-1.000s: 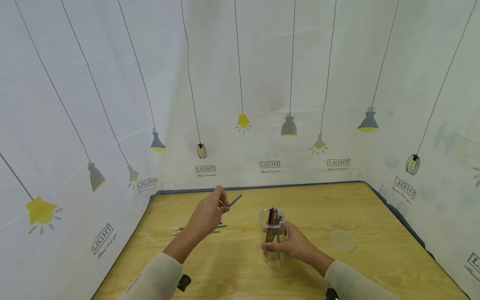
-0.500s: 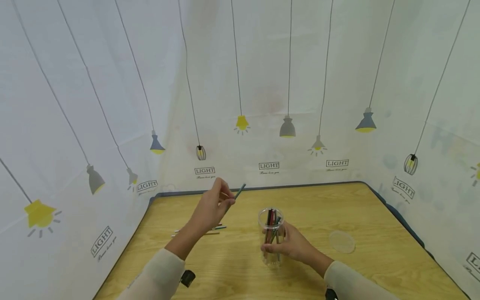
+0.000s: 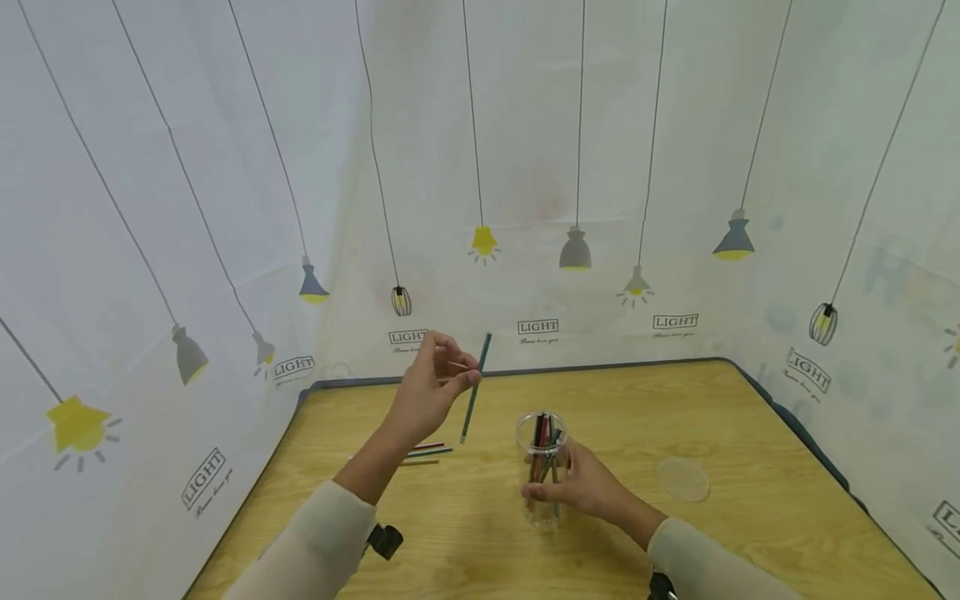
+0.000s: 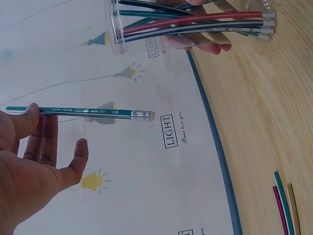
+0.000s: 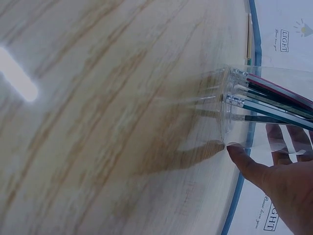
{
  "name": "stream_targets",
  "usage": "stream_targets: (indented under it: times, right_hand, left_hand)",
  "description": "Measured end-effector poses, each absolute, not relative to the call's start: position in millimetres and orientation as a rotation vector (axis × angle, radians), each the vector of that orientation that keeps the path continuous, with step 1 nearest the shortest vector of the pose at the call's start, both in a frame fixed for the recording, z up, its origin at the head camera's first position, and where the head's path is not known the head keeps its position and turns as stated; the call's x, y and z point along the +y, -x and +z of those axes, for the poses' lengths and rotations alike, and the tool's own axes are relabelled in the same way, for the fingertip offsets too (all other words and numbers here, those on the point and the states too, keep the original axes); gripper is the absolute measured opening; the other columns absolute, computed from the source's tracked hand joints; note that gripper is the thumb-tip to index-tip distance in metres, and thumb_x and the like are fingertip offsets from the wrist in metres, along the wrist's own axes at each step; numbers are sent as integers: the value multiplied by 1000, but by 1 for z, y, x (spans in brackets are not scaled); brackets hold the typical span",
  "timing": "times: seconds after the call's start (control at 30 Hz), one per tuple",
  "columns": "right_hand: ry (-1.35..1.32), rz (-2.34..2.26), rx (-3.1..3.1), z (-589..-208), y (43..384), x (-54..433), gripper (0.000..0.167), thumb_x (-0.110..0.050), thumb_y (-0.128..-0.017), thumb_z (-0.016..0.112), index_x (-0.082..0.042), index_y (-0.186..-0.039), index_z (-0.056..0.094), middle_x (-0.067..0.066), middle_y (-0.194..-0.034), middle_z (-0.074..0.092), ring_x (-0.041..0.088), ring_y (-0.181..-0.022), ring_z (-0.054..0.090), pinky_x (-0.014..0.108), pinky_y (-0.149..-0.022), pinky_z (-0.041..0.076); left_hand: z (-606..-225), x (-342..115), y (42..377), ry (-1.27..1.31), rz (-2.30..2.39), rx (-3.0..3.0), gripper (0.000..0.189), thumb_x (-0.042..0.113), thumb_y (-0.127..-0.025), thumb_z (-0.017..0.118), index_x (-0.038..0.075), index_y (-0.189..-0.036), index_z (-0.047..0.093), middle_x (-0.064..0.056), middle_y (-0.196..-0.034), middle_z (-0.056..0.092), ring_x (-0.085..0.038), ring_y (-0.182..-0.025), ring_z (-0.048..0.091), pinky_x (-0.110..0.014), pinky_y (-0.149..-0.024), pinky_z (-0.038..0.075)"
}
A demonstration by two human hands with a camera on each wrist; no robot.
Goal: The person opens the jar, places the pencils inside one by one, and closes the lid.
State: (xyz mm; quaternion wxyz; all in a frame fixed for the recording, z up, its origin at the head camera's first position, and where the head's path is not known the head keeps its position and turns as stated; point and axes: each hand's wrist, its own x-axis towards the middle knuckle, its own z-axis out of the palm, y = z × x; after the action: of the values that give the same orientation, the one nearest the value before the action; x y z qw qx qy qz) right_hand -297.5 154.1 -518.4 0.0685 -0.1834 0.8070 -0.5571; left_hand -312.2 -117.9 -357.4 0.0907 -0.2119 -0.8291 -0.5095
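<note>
My left hand [image 3: 427,387] pinches a green pencil [image 3: 476,392] between thumb and fingers, above the table and left of the jar. In the left wrist view the pencil [image 4: 83,111] shows an eraser end with a metal band, and that end points away from the hand. My right hand [image 3: 592,483] grips a clear plastic jar [image 3: 542,512] by its right side, keeping it upright on the table. Several pencils [image 5: 274,107] in red, black and green lean inside the jar, eraser ends down. Left of the jar, several loose pencils [image 3: 427,452] lie on the table, partly behind my left forearm.
A round clear lid [image 3: 683,479] lies flat on the wooden table [image 3: 622,550], right of the jar. Behind the table and along both sides hangs a white cloth [image 3: 525,125] printed with lamps. A dark blue edging [image 3: 615,368] runs along the table's far edge.
My left hand has risen, and the pencil in it has swung from slanted to nearly upright, eraser end down. The right hand and jar stay in place.
</note>
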Motion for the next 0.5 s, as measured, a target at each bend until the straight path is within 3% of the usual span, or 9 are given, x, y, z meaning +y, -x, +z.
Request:
stream_targets:
  times: [0.5]
  right_hand:
    - [526, -1692, 2395, -516, 296, 154, 64, -36, -92, 93, -12, -143, 63, 6, -141, 75, 42, -149, 56, 77, -122, 38]
  left_hand:
    - [-337, -99, 304, 734, -1848, -2302, 34, 15, -107, 73, 15, -126, 45, -8, -127, 73, -20, -119, 72, -36, -104, 63]
